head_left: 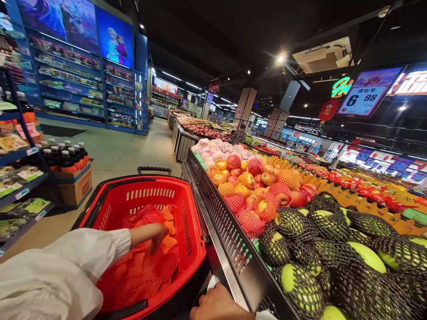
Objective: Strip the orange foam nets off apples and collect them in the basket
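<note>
**A:** Where was your left hand [151,233] at that moment?

**B:** You had it down inside the red plastic shopping basket [187,209], fingers curled onto the heap of orange foam-mesh fruit sleeves [140,266]. It looked like a pinch on one sleeve, though the fingertips were buried in the mesh, so I cannot tell for certain.

**A:** And the right hand [218,306]?

**B:** It rested at the bottom edge of the view, against the metal front rim of the fruit display stand [230,249]. Only the knuckles showed; whether it was spread or closed I cannot tell.

**A:** Which way did the sleeves lie from you?

**B:** Straight ahead and to your left, filling the basket floor, with no clear long axis to the pile. Your left hand was touching them; your right was well apart, across the basket's wall. The netted red apples [263,195] and black-netted green apples [300,280] lay to your right.
</note>
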